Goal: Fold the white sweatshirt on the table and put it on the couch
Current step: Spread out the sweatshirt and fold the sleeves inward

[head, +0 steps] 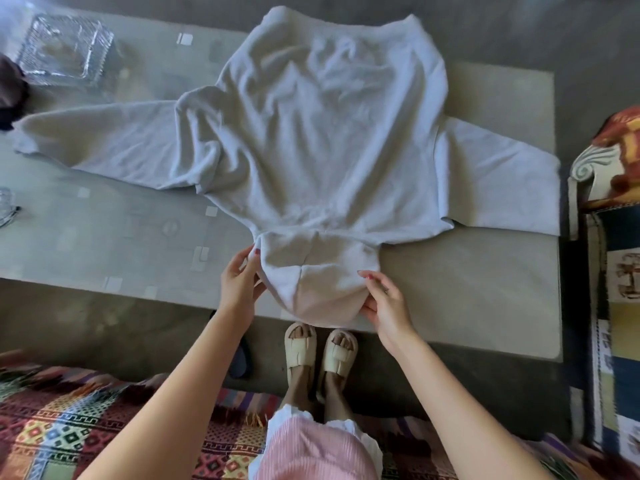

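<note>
Table [467,265] holds plain sweatshirt [322,133], no legible writing.

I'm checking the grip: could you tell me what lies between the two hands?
In the head view, only the sweatshirt's hood lies between the left hand and the right hand, which hold its sides.

The counter [104,233] was a low glass-topped one with little pale squares scattered over it. The white sweatshirt [311,133] lay spread flat across most of it, sleeves out to both sides, hood hanging off the near edge. A clear glass dish [64,50] sat at the far left corner, well apart from the body.
</note>
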